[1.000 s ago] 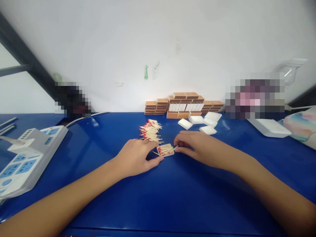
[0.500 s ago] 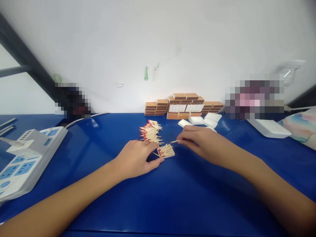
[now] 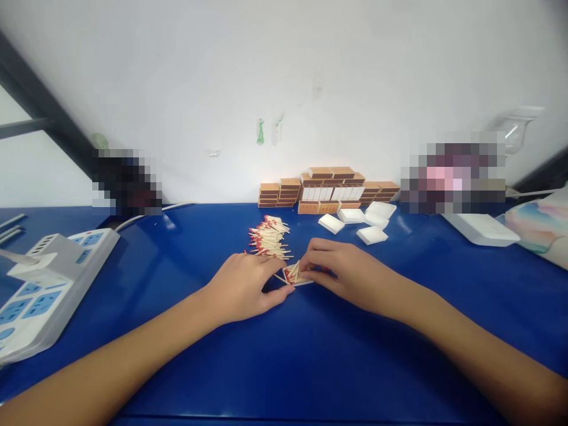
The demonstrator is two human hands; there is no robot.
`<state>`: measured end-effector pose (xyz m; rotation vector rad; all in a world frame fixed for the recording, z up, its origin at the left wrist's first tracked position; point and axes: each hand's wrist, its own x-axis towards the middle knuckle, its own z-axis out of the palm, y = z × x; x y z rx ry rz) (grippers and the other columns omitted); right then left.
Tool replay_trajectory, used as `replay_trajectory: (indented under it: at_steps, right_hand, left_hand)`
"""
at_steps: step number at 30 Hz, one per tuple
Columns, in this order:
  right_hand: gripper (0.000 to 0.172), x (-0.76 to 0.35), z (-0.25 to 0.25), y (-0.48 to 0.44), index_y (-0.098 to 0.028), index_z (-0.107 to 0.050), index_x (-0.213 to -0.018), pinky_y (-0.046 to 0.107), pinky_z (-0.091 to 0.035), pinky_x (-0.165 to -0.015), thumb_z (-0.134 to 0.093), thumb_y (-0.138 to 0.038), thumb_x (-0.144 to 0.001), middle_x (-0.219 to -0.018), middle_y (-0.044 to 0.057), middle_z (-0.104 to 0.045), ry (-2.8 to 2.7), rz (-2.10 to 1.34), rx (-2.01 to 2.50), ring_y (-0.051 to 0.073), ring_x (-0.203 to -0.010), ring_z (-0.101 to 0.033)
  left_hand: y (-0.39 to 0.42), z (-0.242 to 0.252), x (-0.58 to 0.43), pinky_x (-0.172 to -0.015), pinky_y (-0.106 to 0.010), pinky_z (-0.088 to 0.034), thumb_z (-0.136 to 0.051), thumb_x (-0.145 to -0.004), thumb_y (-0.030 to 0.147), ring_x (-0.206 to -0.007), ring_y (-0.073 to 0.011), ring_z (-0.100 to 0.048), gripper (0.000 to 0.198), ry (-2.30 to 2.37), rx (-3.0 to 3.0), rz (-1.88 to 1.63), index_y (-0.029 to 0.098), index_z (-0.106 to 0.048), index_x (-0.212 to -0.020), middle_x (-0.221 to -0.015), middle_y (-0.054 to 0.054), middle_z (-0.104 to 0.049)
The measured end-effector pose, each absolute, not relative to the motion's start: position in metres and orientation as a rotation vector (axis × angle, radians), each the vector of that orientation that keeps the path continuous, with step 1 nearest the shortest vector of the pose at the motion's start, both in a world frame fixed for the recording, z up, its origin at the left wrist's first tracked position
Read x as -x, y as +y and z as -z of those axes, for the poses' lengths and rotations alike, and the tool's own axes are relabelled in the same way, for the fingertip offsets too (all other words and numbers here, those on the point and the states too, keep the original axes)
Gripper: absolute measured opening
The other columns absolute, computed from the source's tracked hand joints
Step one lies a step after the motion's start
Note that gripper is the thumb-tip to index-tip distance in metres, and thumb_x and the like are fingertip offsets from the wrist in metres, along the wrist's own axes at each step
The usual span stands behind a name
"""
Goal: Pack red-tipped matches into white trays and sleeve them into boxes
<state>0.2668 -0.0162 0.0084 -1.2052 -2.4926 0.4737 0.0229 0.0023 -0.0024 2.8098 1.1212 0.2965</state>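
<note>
On the blue table lies a small white matchbox tray (image 3: 303,283) with several red-tipped matches (image 3: 293,271) in it. My left hand (image 3: 251,286) grips the tray's left end between thumb and fingers. My right hand (image 3: 333,265) is over the tray's right part, its fingertips pinched together at the matches. Whether a match is between those fingertips is partly hidden, but one was held there a moment ago. Just beyond my left hand is a loose pile of matches (image 3: 270,236), red heads mostly to the left.
Stacked brown matchboxes (image 3: 332,192) stand against the wall. Several white trays (image 3: 373,235) lie in front of them. A power strip (image 3: 57,284) is on the left. A larger white box (image 3: 483,228) and a colourful item (image 3: 541,225) sit at the right.
My right hand has moved left and down with a match, from beside the tray to over it. My left hand has stayed on the tray. The view has shifted slightly.
</note>
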Motion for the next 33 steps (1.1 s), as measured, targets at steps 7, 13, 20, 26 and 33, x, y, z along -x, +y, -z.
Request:
replay_trajectory:
  at_steps: [7, 13, 20, 26, 33]
  right_hand:
    - [0.01, -0.263, -0.007, -0.017, -0.021, -0.067, -0.107, 0.031, -0.049, -0.073, -0.059, -0.022, -0.1, -0.104, 0.004, -0.065, -2.463, -0.457, 1.273, 0.017, -0.084, -0.063]
    - [0.007, -0.263, -0.008, -0.017, -0.022, -0.066, -0.102, 0.03, -0.048, -0.072, -0.059, -0.021, -0.1, -0.103, 0.004, -0.065, -2.458, -0.436, 1.289, 0.017, -0.084, -0.063]
    - [0.009, -0.264, -0.007, -0.018, -0.021, -0.067, -0.098, 0.03, -0.048, -0.071, -0.059, -0.022, -0.1, -0.101, 0.005, -0.063, -2.471, -0.408, 1.276, 0.017, -0.081, -0.062]
    - [0.017, -0.265, -0.008, -0.018, -0.02, -0.072, -0.099, 0.03, -0.047, -0.072, -0.057, -0.026, -0.102, -0.099, 0.005, -0.061, -2.494, -0.427, 1.253, 0.016, -0.079, -0.061]
    - [0.017, -0.255, -0.008, -0.024, -0.02, -0.072, -0.091, 0.027, -0.044, -0.065, -0.059, -0.026, -0.101, -0.093, 0.004, -0.06, -2.36, -0.411, 1.217, 0.014, -0.073, -0.057]
  left_hand:
    - [0.003, 0.002, -0.022, -0.059, -0.029, -0.039, -0.058, -0.096, 0.05, -0.065, -0.0184, -0.066, 0.032, 1.119, -2.812, -0.297, 0.024, -0.071, -0.111, -0.078, -0.001, -0.072]
    - [0.002, 0.003, -0.023, -0.06, -0.029, -0.04, -0.059, -0.096, 0.05, -0.066, -0.0193, -0.067, 0.034, 1.124, -2.811, -0.302, 0.024, -0.071, -0.112, -0.076, -0.001, -0.072]
    - [0.004, 0.004, -0.023, -0.059, -0.028, -0.04, -0.058, -0.096, 0.051, -0.064, -0.0183, -0.066, 0.035, 1.134, -2.814, -0.315, 0.023, -0.071, -0.112, -0.076, -0.001, -0.072]
    - [0.003, 0.005, -0.022, -0.058, -0.028, -0.039, -0.058, -0.096, 0.051, -0.063, -0.0179, -0.065, 0.034, 1.135, -2.82, -0.337, 0.023, -0.071, -0.111, -0.075, 0.0, -0.071]
    - [0.001, 0.004, -0.024, -0.057, -0.027, -0.038, -0.057, -0.097, 0.049, -0.063, -0.0162, -0.065, 0.029, 1.096, -2.796, -0.345, 0.023, -0.07, -0.103, -0.076, 0.0, -0.071]
